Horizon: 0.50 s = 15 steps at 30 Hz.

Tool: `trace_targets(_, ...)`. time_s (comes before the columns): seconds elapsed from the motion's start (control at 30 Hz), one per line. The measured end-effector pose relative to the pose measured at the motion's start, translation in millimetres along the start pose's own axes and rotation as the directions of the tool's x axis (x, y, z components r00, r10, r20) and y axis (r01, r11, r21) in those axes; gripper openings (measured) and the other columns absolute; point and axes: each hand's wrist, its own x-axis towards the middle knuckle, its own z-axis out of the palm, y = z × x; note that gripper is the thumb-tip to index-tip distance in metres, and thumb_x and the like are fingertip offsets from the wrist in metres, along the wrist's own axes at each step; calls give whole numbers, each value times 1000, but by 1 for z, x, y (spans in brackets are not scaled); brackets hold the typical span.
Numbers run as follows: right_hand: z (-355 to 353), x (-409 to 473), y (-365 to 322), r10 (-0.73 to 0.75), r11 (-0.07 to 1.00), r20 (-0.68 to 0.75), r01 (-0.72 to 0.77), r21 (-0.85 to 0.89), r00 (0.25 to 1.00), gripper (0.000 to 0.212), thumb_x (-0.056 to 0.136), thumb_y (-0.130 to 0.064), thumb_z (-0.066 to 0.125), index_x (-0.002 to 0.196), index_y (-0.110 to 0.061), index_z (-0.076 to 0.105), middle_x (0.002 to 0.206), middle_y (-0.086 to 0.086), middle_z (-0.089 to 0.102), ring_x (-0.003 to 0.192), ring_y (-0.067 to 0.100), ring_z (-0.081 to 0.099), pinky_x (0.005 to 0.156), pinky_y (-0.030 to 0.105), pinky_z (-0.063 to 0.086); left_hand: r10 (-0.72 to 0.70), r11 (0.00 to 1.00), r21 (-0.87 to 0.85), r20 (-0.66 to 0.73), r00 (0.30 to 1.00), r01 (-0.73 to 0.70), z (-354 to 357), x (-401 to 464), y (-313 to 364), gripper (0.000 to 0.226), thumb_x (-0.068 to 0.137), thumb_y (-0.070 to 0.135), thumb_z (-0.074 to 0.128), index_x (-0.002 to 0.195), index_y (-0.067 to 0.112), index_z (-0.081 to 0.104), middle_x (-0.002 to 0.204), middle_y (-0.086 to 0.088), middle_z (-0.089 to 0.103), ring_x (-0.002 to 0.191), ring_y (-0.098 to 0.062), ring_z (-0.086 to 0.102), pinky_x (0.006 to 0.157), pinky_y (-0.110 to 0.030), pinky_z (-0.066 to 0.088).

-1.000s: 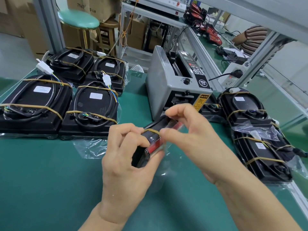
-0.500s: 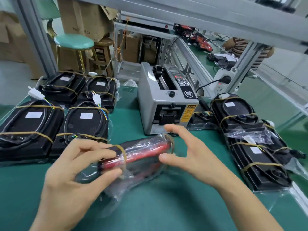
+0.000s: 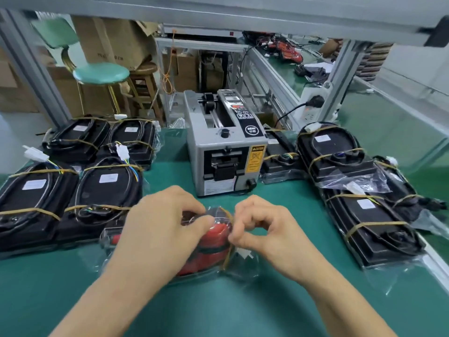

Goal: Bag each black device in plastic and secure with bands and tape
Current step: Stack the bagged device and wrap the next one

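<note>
This is a factory packing room. Long green tables (image 3: 243, 312) sit under metal frames (image 3: 345, 76). Cardboard boxes (image 3: 109, 40) are piled behind a stool (image 3: 101, 73), and a grey tape machine (image 3: 218, 152) stands among many bagged black devices (image 3: 107, 188).

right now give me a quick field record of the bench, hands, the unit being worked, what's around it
surface: green mat
left hand: left hand grips the bagged device from above
right hand: right hand pinches the rubber band at the device's right end
device in work: red and black, inside clear plastic, lying on the mat
band state: one band around the right end
finished stack left: four banded black devices
stack right: more banded devices in plastic
machine: grey tape dispenser behind the hands
tape on the device: cannot tell
</note>
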Motion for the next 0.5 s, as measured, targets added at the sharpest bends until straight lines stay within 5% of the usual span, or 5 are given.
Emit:
trace_targets(0.1,1,-2,-4,4,998,37,-6,59,999,38,73,-23,76,104,-42,64,100,-14,61,92,2,56,81,20,46,-36,995,-91,78,996,43,-2,0,-2,14,73,22,77,63,28,69,75,13,65,76,-2,58,72,-18,40)
trace_targets(0.17,3,2,-9,14,999,97,-18,43,995,32,82,-23,72,112,-35,66,103,-10,61,93,2,56,82,20,46,3,997,-78,130,992,7,0,-1,0,20,76,15,73,59,25,68,74,13,65,73,-3,58,71,-18,40)
trace_targets(0.3,2,9,-20,31,992,109,-17,-124,994,10,89,-17,68,90,-21,77,89,-6,63,83,9,60,76,20,42,34,997,-81,170,985,-21,-4,-1,-5,9,75,24,75,75,31,70,87,17,65,86,3,59,83,-17,41)
trace_targets(0.5,12,3,-25,-128,880,91,155,-450,988,18,97,-24,54,80,-27,56,87,-8,53,89,11,49,83,34,41,51,997,34,318,947,-65,-13,-3,-11,39,61,43,83,95,40,64,94,24,61,92,5,55,85,-16,41)
